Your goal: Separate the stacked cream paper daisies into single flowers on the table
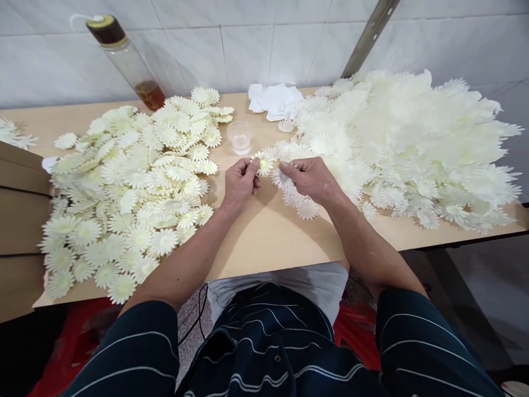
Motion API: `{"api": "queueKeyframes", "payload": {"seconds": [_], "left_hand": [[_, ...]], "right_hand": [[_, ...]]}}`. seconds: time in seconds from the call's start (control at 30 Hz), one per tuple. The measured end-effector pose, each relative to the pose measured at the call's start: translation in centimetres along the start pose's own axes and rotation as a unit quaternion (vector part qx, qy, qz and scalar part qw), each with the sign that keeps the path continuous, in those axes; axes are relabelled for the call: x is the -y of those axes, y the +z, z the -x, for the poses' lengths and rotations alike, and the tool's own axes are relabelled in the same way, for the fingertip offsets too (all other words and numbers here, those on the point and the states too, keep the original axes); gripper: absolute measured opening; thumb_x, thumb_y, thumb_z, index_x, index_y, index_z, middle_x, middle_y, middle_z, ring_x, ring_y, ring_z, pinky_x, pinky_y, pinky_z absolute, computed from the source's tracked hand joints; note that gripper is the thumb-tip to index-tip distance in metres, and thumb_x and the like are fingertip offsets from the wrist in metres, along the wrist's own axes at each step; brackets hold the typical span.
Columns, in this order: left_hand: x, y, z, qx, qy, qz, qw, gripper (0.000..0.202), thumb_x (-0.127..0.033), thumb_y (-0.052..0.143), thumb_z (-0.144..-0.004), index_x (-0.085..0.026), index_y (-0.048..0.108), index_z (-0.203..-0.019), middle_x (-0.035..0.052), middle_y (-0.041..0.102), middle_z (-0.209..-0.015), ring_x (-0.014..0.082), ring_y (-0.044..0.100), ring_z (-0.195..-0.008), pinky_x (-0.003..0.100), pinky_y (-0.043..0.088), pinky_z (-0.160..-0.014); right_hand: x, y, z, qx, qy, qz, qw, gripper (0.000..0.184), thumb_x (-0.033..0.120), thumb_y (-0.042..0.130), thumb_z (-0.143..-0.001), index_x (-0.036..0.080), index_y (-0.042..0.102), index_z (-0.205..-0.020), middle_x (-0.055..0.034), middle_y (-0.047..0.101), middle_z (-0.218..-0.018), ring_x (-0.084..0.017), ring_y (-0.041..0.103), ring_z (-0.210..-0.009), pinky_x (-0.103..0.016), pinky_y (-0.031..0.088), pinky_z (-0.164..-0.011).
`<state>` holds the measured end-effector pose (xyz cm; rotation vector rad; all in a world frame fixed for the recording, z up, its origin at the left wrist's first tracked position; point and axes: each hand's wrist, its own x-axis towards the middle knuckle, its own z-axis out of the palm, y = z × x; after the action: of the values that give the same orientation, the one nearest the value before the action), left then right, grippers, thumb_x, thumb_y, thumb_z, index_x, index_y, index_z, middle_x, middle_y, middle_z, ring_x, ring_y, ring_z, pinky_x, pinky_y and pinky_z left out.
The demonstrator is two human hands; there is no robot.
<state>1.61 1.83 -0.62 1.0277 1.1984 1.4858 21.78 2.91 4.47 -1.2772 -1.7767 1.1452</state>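
My left hand (241,182) pinches a small cream artificial flower (263,164) between thumb and fingers, its yellowish centre facing up. Just to the right, my right hand (309,177) is closed, thumb against fingertips, apart from that flower. What its fingers hold, if anything, is hidden. Loose white flower pieces (307,208) lie on the table under and beside my right hand. A small clear plastic cup (240,138) stands just beyond my left hand.
Cream flowers pile up (136,193) on the left; whiter petal pieces heap (397,143) on the right. Behind stand a bottle of amber liquid (132,66) and crumpled white tissue (276,101). A cardboard box (22,220) borders the wooden table (264,242) at left.
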Motion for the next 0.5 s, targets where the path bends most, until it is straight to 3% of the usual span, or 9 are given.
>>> {"api": "queueKeyframes", "payload": {"seconds": [0.1, 0.2, 0.33, 0.43, 0.5], "left_hand": [[-0.2, 0.3, 0.3, 0.003, 0.001, 0.01, 1.0, 0.047, -0.06, 0.092, -0.089, -0.022, 0.064, -0.082, -0.0074, 0.057, -0.056, 0.0079, 0.051, -0.041, 0.018, 0.032, -0.034], [-0.3, 0.5, 0.6, 0.001, -0.004, 0.018, 1.0, 0.045, -0.056, 0.094, -0.087, -0.023, 0.065, -0.085, -0.0073, 0.059, -0.06, 0.0075, 0.053, -0.043, 0.018, 0.032, -0.035], [-0.1, 0.4, 0.8, 0.015, 0.003, 0.002, 1.0, 0.045, -0.059, 0.092, -0.089, -0.021, 0.069, -0.085, -0.0065, 0.058, -0.057, 0.0074, 0.051, -0.043, 0.019, 0.034, -0.036], [0.0, 0.3, 0.9, 0.012, 0.013, -0.018, 1.0, 0.045, -0.062, 0.092, -0.087, -0.02, 0.076, -0.087, -0.0056, 0.058, -0.054, 0.0077, 0.049, -0.041, 0.02, 0.034, -0.036], [0.0, 0.4, 1.0, 0.008, 0.02, -0.027, 0.999, 0.046, -0.063, 0.092, -0.086, -0.02, 0.078, -0.087, -0.0058, 0.058, -0.053, 0.0074, 0.048, -0.04, 0.02, 0.034, -0.036]], "right_hand": [[0.0, -0.7, -0.2, -0.044, -0.038, 0.044, 0.997, 0.07, 0.09, 0.077, -0.087, 0.022, 0.067, -0.073, 0.0018, 0.052, -0.063, -0.013, 0.041, -0.06, -0.031, 0.033, -0.058], [-0.6, -1.8, -0.4, -0.127, -0.077, 0.14, 0.979, 0.052, 0.072, 0.079, -0.096, 0.02, 0.082, -0.095, -0.0059, 0.076, -0.089, -0.018, 0.06, -0.072, -0.036, 0.051, -0.074], [-1.7, -2.6, -0.6, -0.23, -0.149, 0.235, 0.933, 0.049, 0.068, 0.071, -0.104, 0.023, 0.086, -0.114, -0.0149, 0.08, -0.129, -0.025, 0.072, -0.092, -0.044, 0.06, -0.089], [-1.3, -1.9, -0.4, -0.229, -0.158, 0.208, 0.938, 0.059, 0.073, 0.06, -0.109, 0.021, 0.086, -0.116, -0.0183, 0.079, -0.13, -0.026, 0.073, -0.097, -0.042, 0.06, -0.084], [-0.5, -1.0, -0.1, -0.168, -0.136, 0.152, 0.964, 0.067, 0.079, 0.056, -0.108, 0.018, 0.085, -0.11, -0.0158, 0.08, -0.114, -0.022, 0.069, -0.086, -0.038, 0.056, -0.077]]}}
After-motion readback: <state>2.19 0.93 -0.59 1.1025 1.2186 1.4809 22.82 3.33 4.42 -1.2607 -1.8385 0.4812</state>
